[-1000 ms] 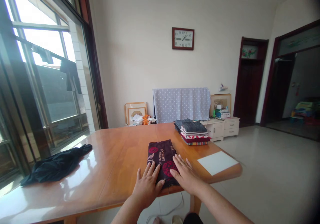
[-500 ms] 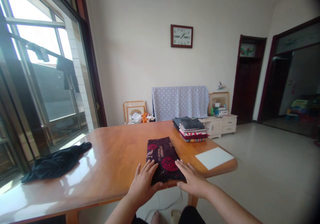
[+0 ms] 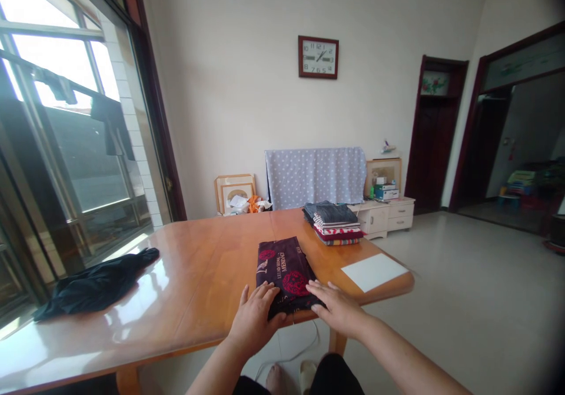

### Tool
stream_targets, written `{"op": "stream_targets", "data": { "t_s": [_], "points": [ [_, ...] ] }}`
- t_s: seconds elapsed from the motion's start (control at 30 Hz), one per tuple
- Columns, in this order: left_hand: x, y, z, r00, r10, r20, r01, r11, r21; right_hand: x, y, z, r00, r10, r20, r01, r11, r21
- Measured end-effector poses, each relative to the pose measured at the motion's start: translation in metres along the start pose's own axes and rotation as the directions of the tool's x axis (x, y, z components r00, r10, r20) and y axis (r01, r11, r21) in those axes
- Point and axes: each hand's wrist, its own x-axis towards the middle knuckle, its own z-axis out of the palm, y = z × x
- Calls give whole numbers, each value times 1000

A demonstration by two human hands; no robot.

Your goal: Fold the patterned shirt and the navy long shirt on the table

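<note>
A dark purple garment (image 3: 278,264) with red round prints and pale lettering lies folded into a rough rectangle at the table's near edge. On its near left corner rests my left hand (image 3: 256,312), fingers stretched out and thumb along the near edge. My right hand (image 3: 336,305) lies on the near right side of the cloth, its fingers extended too. The garment's near corners are partly covered by both hands. What kind of garment it is cannot be made out in its folded form.
A stack of folded clothes (image 3: 334,224) stands at the far right of the wooden table (image 3: 212,259). Right of the garment lies a white sheet (image 3: 375,271). A crumpled dark cloth (image 3: 97,283) lies at the left, near the window. A cable (image 3: 304,354) runs across the floor below.
The view has tilted and shifted slightly. Both hands remain on the folded garment, with the right thumb moved a little onto its near edge. The garment's folds look nearly the same.
</note>
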Motion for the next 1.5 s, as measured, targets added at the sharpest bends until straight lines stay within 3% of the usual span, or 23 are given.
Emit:
{"op": "stream_targets", "data": {
  "t_s": [0.2, 0.4, 0.57, 0.7, 0.93, 1.17, 1.33, 1.5],
  "points": [
    [1, 6, 6, 996, -11, -88, 16, 998, 54, 11, -3, 5, 988, 39, -151, -41, 999, -12],
    [13, 25, -1, 978, 71, -198, -43, 988, 146, 16, -9, -4, 982, 53, -180, -32, 993, 114],
    [22, 33, -5, 998, 30, -61, -16, 975, 222, 13, -10, -8, 982, 51, -184, -16, 982, 188],
    [17, 31, -8, 998, 61, 8, -61, 968, 242, 14, -6, -23, 998, 5, -68, 21, 924, 381],
    [9, 44, -30, 991, 101, 84, -118, 963, 241, 60, -10, -50, 971, -11, -238, 155, 788, 595],
    [16, 58, -50, 977, 86, 194, -130, 965, 226, 115, -10, -28, 996, 1, -95, 70, 671, 738],
    [31, 60, -64, 969, 104, 223, -143, 975, 168, 124, 3, -10, 1000, -5, -3, 5, 673, 740],
    [55, 53, -82, 971, 133, 197, -146, 988, 57, 126, 10, -14, 997, -50, 65, -17, 647, 763]
  ]
}}
